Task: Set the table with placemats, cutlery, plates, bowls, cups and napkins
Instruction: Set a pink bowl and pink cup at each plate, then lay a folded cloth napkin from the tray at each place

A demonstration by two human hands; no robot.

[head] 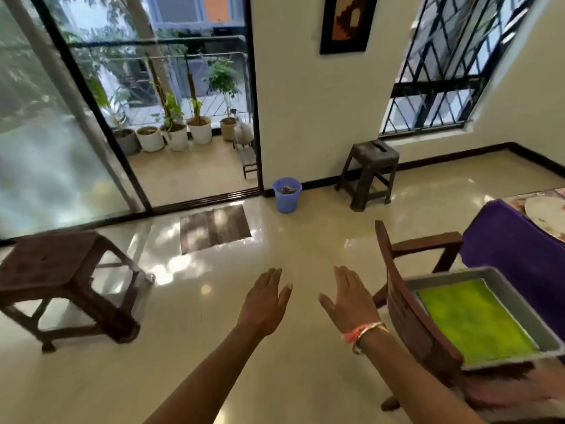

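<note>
My left hand (265, 299) and my right hand (351, 299) are both stretched out flat over the floor, fingers straight, holding nothing. To the right, a grey metal tray (519, 307) lined with a bright green cloth (475, 322) lies on the seat of a wooden chair (406, 304). Further right, the table with a purple cloth (513, 240) shows at the frame edge. A pale plate (547, 214) on a patterned placemat (516, 203) sits on it, partly cut off. My right hand is just left of the chair's back, apart from it.
A brown plastic stool (61, 276) stands at left, a darker stool (370, 172) by the far wall. A blue bin (286, 194) and a brown doormat (214, 228) lie near the open sliding glass door (76, 96). Potted plants (174, 130) line the balcony.
</note>
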